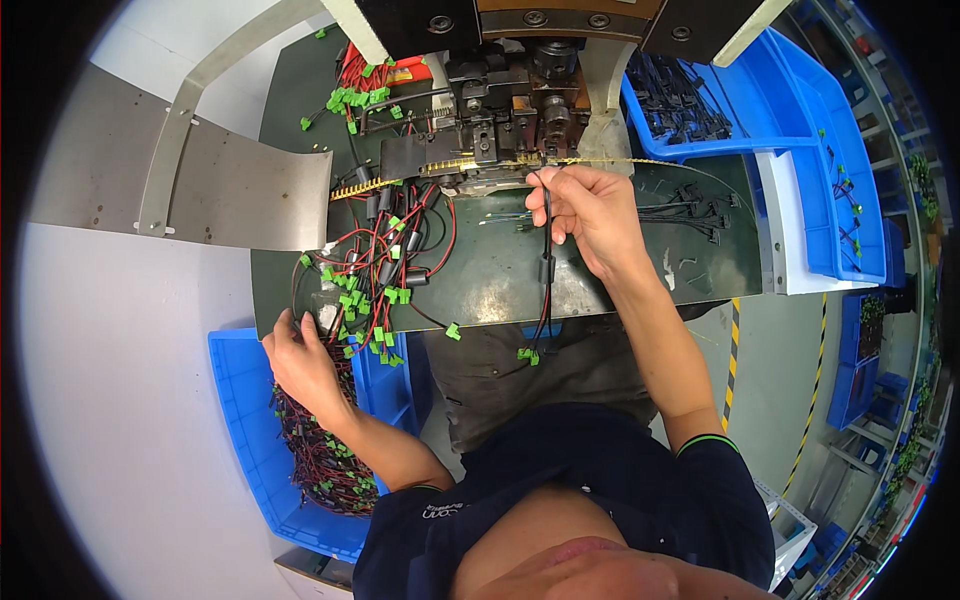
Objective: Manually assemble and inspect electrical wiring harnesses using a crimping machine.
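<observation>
My right hand (590, 215) is closed, thumb and finger pinching a black cable (548, 235) just below the front of a metal crimping machine (510, 120). A black cylinder (547, 270) sits partway down that cable, and its red and black wires end in green connectors (528, 356) past the table's near edge. My left hand (305, 365) is at the table's left front corner, fingers curled around a thin dark wire (295, 300). Beside it lies a tangled heap of red and black cables (375, 255) with green connectors.
A strip of brass terminals (365, 187) runs through the machine. Black-ended cables (680, 212) lie right on the green table (480, 285). More cables fill a blue bin (240, 420) at lower left. Blue trays (770, 95) stand at right, and a curved metal sheet (250, 190) at left.
</observation>
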{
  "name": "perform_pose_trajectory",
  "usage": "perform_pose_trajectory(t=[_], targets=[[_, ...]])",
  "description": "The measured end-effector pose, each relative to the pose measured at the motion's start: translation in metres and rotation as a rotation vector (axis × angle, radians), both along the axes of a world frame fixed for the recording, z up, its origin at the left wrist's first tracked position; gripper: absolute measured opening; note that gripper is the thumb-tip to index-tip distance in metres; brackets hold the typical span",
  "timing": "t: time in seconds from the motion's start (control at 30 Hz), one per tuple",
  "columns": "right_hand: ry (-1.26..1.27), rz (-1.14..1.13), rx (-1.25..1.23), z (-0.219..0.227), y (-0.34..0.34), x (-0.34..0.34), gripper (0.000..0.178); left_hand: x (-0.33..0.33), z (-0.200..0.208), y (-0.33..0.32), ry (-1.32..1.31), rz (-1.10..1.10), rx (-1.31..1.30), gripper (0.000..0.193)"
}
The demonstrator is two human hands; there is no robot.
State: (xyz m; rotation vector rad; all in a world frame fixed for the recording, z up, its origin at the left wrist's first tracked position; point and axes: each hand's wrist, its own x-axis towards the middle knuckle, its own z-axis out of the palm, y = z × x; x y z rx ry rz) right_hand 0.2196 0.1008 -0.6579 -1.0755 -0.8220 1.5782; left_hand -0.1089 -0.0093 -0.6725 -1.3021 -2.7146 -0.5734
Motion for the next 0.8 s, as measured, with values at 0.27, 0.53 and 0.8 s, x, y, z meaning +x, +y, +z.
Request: perform_pose_trajectory(t=[0.27, 0.53, 0.8], targets=[[-0.036, 0.047, -0.008, 0.011, -0.01, 0.008, 0.024, -0.018, 0.0, -0.007, 0.073, -0.045, 0.13, 0.033], [-0.557, 0.081, 0.117, 0.152, -0.107, 0.132, 0.02, -0.036, 0.038, -0.037, -0.982, -0.214, 0.865, 0.03], [-1.627, -0.339, 0.392, 0.255, -0.106, 0.292, 0.027, -0.009, 0.017, -0.004, -0.495, -0.157, 0.493, 0.031]])
